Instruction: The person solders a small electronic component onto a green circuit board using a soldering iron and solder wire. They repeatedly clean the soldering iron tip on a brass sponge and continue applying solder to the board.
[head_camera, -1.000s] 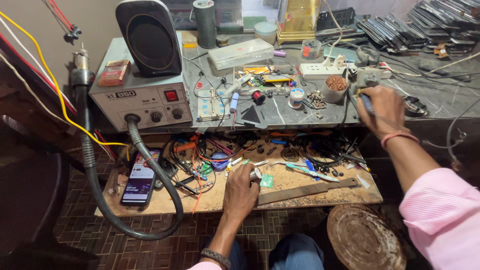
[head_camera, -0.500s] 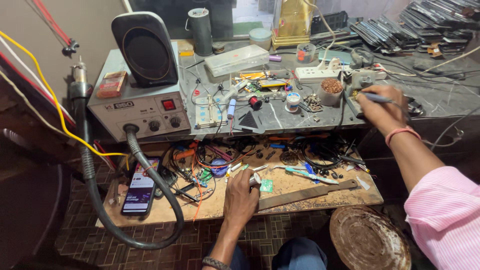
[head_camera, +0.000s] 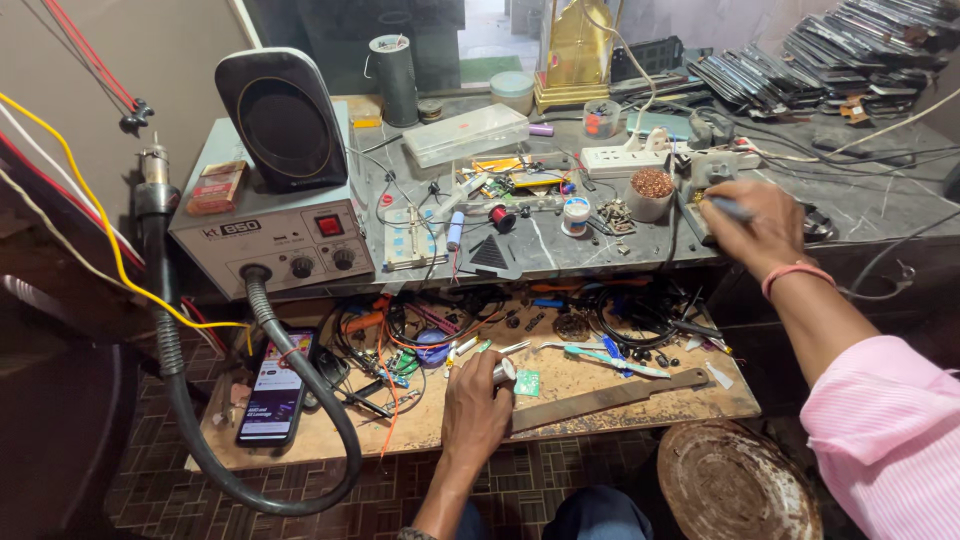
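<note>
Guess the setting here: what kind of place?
Probably a small electronics or phone repair bench. A hot-air rework station with its hose, stacked phone parts at the back, and the right hand holding a soldering iron all point that way.

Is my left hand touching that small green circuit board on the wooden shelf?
Apart. The head view shows bare wood between the left hand and the small green circuit board on the wooden shelf.

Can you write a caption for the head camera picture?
Left hand holds a small circuit board; right hand grips a soldering iron.
</note>
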